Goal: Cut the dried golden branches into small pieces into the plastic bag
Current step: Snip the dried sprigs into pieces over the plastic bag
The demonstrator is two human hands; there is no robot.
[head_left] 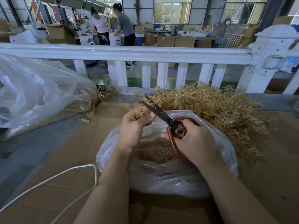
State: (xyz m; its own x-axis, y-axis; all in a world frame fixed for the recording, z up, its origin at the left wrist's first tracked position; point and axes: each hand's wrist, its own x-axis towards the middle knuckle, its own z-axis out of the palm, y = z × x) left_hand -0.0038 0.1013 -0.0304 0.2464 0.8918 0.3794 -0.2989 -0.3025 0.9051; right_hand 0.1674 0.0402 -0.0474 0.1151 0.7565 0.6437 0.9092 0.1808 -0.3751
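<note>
Scissors [163, 118] gape above the plastic bag [169, 177] as I watch: the right hand [194, 141] curls round their red handles, while the left hand [135, 125] pinches a golden branch piece [140, 113] beside the blades. Cut pieces fill the bag; the uncut branch pile [218, 110] lies just behind, against a white fence [129, 54].

big workshop, daylight through tall windows [171, 10], white fence [129, 53] up front, green floor [137, 80], boxes [174, 41] and a fan [229, 21] behind.
</note>
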